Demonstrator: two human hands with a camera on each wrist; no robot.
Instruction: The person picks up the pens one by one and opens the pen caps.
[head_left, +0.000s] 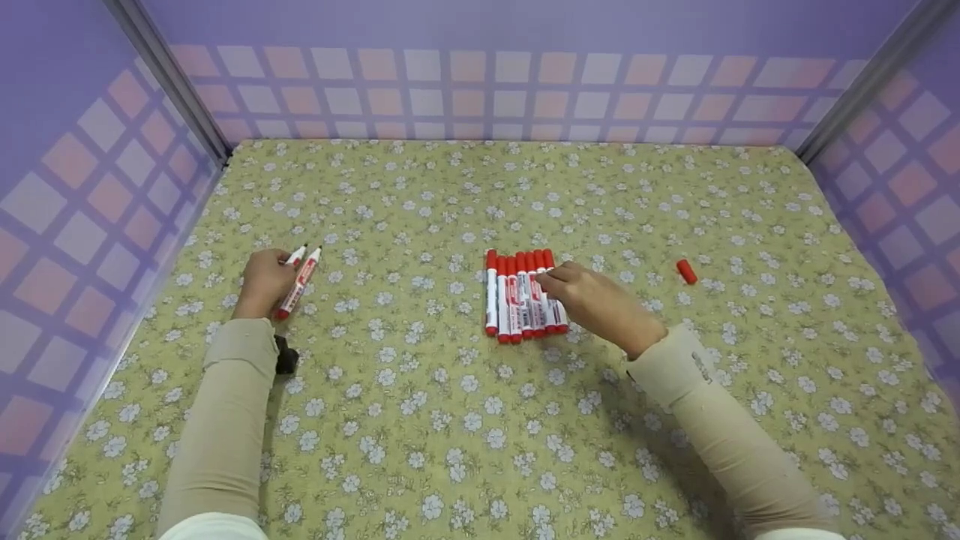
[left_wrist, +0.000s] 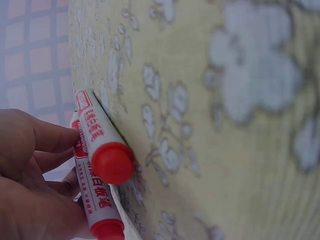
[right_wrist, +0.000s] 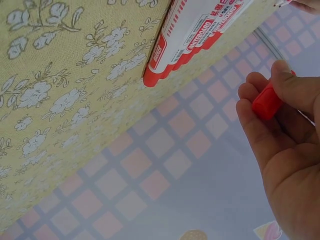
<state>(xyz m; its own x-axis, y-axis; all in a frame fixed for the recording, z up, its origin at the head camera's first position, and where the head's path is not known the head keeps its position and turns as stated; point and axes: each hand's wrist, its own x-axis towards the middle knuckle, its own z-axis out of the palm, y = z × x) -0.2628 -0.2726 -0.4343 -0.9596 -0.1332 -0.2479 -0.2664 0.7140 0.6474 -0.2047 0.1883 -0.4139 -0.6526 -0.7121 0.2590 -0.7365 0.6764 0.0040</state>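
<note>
My left hand (head_left: 266,281) pinches a white-and-red whiteboard marker (left_wrist: 92,187) between thumb and fingers at the left of the table. Right beside it lies a second whiteboard marker (head_left: 301,283), its dark tip bare and pointing away from me. Between the fingertips of my right hand (head_left: 600,304) is a red marker cap (right_wrist: 268,101), mostly covered by the hand in the head view. That hand hovers at the right end of a row of several red-capped whiteboard markers (head_left: 502,300), overlapping the last ones in the head view.
Another red cap (head_left: 686,271) lies loose on the table to the right. A flowered yellow cloth (head_left: 420,420) covers the table. Purple checked panels (head_left: 517,82) wall it in at the back and both sides. A small black object (head_left: 286,355) shows by the left cuff.
</note>
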